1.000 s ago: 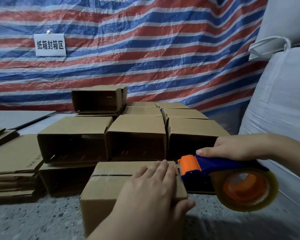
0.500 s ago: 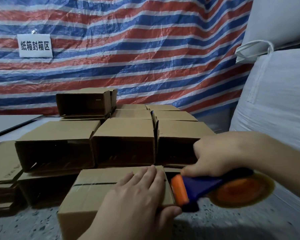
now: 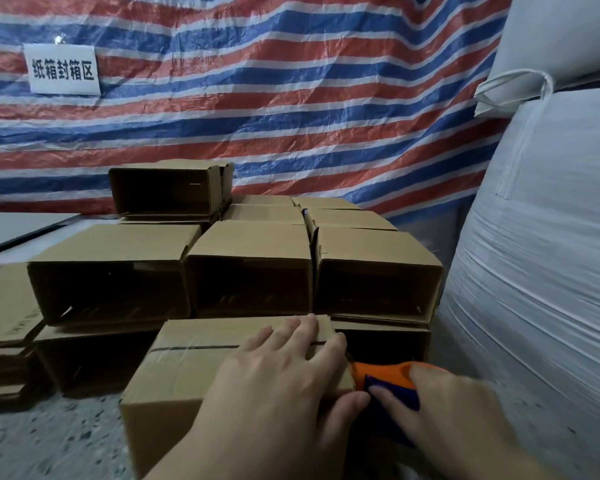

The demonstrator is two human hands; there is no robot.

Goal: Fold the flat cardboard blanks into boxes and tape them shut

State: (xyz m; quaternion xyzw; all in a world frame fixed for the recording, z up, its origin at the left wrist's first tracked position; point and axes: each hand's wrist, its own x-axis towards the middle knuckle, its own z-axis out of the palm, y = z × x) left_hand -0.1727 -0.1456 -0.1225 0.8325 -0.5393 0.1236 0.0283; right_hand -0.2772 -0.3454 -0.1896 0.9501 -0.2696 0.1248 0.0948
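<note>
A brown cardboard box (image 3: 187, 372) stands on the speckled floor right in front of me, its top seam covered by clear tape. My left hand (image 3: 278, 386) lies flat on the box's top right part, fingers spread, thumb hooked over the right edge. My right hand (image 3: 444, 414) grips an orange and blue tape dispenser (image 3: 388, 386) pressed against the box's right side, low down. The tape roll is hidden under my hand.
Folded boxes with open fronts (image 3: 250, 268) are stacked in rows behind the taped box. Flat cardboard blanks (image 3: 4, 306) are piled at the left. A big white sack (image 3: 541, 265) stands close on the right. A striped tarp (image 3: 291, 98) with a white sign (image 3: 63, 69) hangs behind.
My right hand has carried the tape dispenser from the box's top right edge down over its right side. The left hand stayed flat on the box. The view has shifted.
</note>
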